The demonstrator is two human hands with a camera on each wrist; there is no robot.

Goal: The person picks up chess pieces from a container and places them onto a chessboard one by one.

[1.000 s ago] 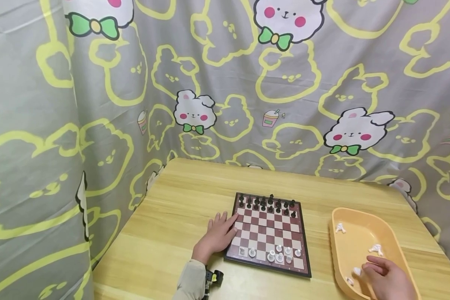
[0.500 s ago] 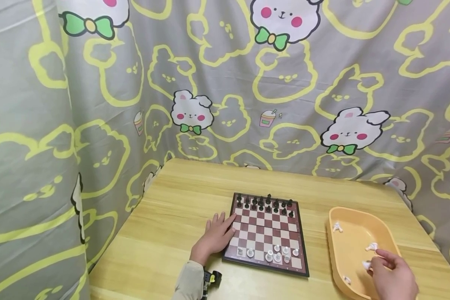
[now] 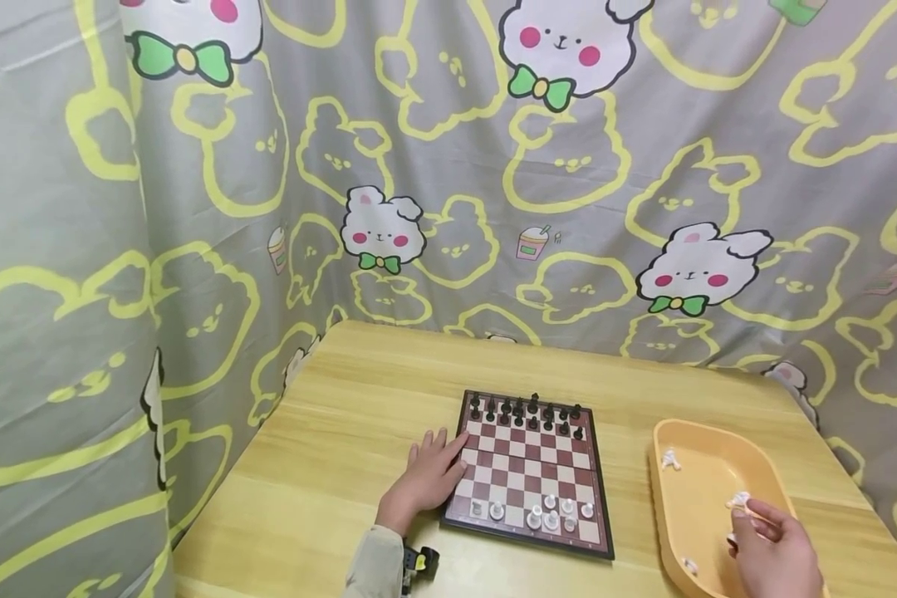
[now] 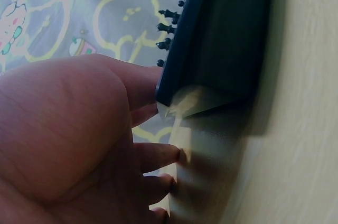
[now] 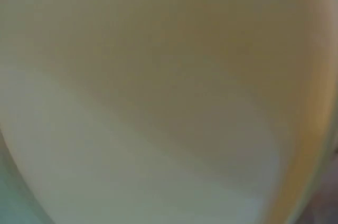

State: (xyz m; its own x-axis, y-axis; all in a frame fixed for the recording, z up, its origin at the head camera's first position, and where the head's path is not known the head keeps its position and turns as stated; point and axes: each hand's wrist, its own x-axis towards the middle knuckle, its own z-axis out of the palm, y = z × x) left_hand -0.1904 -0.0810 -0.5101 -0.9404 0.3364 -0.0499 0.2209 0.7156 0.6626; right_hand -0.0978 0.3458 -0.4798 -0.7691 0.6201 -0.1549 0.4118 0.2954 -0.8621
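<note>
At the left edge of the chessboard [image 3: 526, 477] my left hand [image 3: 422, 482] rests with its fingers extended, thumb and index finger touching the rim. The left wrist view shows that hand [image 4: 68, 129] beside the board's dark side [image 4: 222, 39]. My right hand [image 3: 777, 548] is low over the orange tray [image 3: 665, 515], pinching a white chess piece [image 3: 732, 540] that its fingers mostly hide. Other white pieces lie in the tray, one [image 3: 738, 500] close to my fingertips, one [image 3: 670, 459] at the far left and one [image 3: 689, 566] near the front.
Two rows of black chess pieces [image 3: 519, 412] stand along the board's far side. Several white pieces [image 3: 551, 519] stand on its near side. A patterned curtain [image 3: 448, 166] hangs behind and left of the wooden table [image 3: 306, 465]. The right wrist view is blurred.
My right hand has shifted right and slightly up within the tray, and the white chess piece at its fingertips has moved with it. The left hand has stayed on the board's edge.
</note>
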